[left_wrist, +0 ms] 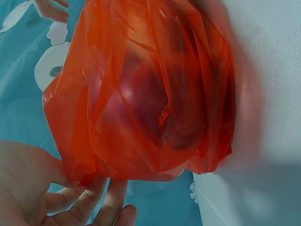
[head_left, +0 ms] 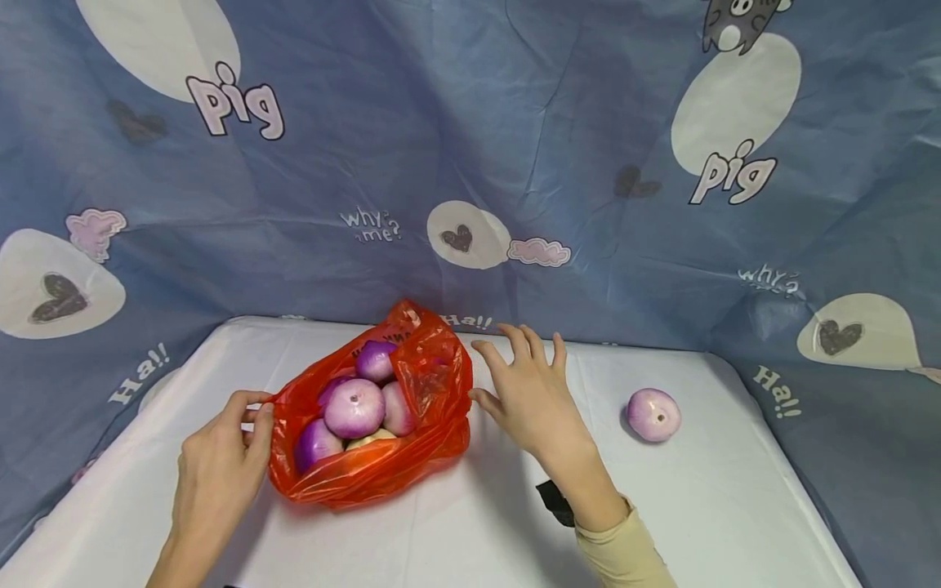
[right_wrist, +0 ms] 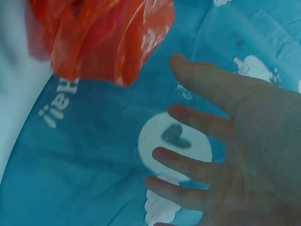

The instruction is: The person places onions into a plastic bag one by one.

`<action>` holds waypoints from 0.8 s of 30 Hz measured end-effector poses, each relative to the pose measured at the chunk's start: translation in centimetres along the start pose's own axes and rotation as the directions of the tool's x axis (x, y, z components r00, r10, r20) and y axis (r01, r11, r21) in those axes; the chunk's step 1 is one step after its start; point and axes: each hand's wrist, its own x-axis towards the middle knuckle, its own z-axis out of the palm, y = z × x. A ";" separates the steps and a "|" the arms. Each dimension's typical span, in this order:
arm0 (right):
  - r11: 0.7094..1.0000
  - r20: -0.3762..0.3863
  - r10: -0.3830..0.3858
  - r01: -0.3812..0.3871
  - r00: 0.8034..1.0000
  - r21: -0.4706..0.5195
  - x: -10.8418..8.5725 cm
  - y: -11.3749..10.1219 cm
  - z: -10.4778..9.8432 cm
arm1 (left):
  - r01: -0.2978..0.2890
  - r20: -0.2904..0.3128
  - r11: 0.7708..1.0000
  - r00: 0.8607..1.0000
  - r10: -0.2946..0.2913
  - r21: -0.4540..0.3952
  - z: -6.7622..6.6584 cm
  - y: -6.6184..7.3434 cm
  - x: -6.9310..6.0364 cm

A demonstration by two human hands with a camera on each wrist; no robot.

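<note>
A red plastic bag (head_left: 434, 445) lies on the white table with its mouth open toward me. Inside are several purple onions (head_left: 354, 407), and a pale yellowish one (head_left: 371, 439) is partly covered by them. My left hand (head_left: 220, 465) pinches the bag's left rim between thumb and fingers; the left wrist view shows this hand (left_wrist: 70, 202) at the bag's edge. Beside the bag's right side hovers my right hand (head_left: 535, 396), fingers spread and holding nothing. In the right wrist view a gap separates its fingers from the bag (right_wrist: 103, 42).
A single loose purple onion (head_left: 653, 415) rests on the right part of the white table (head_left: 706, 506). Behind and around the table hangs a blue printed cloth (head_left: 588, 269). A black patch (head_left: 555, 502) shows by my right wrist.
</note>
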 end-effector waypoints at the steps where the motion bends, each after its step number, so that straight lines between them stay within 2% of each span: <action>1: 1.000 0.008 0.014 -0.014 1.000 -0.003 0.0 0.3 -0.1 | -0.001 -0.002 1.000 1.000 0.001 0.000 0.0 0.0 0.0; 7: 0.994 0.049 0.101 -0.100 0.994 -0.032 -0.2 2.9 0.1 | -0.004 -0.003 1.000 1.000 0.004 -0.006 0.0 0.1 0.0; 12: 0.983 0.073 0.181 -0.177 0.981 -0.056 -0.7 5.3 0.4 | 0.001 0.003 1.000 1.000 -0.001 -0.005 0.1 0.2 0.0; 17: 0.963 0.132 0.264 -0.253 0.955 -0.098 -1.0 7.6 0.4 | 0.002 0.001 1.000 1.000 -0.002 -0.003 0.1 0.1 0.0; 24: 0.926 0.229 0.376 -0.361 0.898 -0.109 -2.0 10.7 0.4 | 0.001 -0.004 1.000 1.000 -0.001 -0.004 0.2 0.1 0.0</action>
